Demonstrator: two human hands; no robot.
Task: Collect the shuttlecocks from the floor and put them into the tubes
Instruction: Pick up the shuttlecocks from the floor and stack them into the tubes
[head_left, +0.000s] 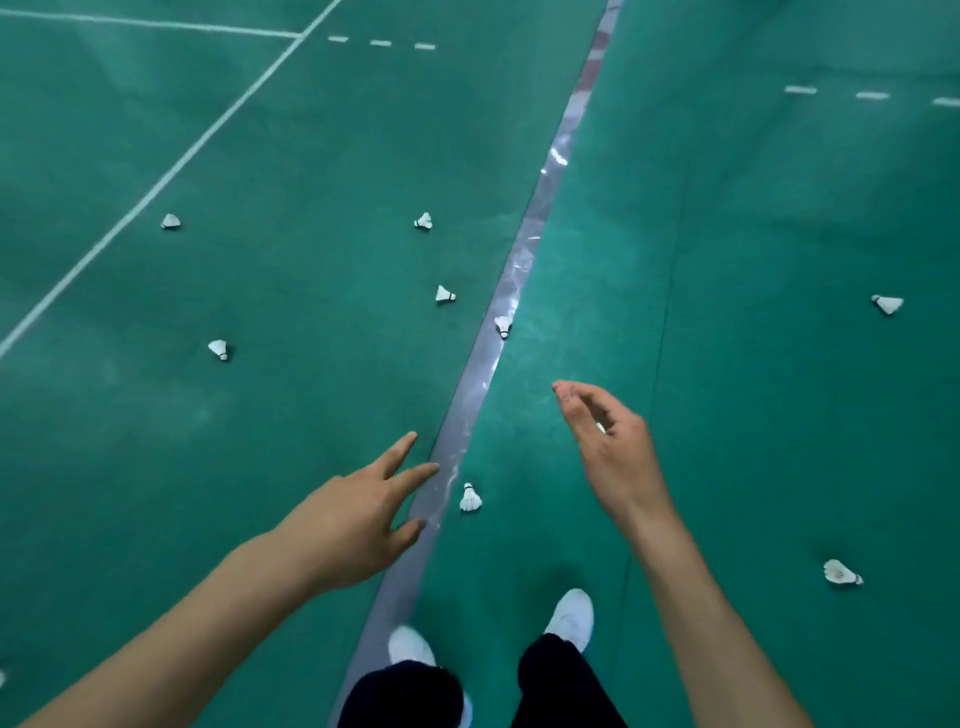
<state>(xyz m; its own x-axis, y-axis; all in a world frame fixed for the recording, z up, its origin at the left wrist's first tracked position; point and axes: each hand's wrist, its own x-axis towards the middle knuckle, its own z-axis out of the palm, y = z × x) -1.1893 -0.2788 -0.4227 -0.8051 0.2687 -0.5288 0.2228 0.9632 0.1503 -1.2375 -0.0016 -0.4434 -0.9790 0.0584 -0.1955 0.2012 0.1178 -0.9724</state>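
Several white shuttlecocks lie scattered on the green court floor (311, 291). The nearest shuttlecock (470, 499) lies just right of the grey seam strip (467, 395), between my hands. My left hand (363, 514) reaches forward with fingers spread, holding nothing, a little left of it. My right hand (608, 447) hovers above and right of it, fingers loosely curved, with nothing plainly held. Another shuttlecock (503, 326) lies on the seam further ahead, and one (840, 573) lies to my right. No tube is in view.
More shuttlecocks lie at the far left (170, 222), mid left (218, 348), centre (444, 294), further ahead (424, 222) and far right (887, 303). White court lines (156, 184) cross the left side. My white shoes (571, 618) stand at the bottom.
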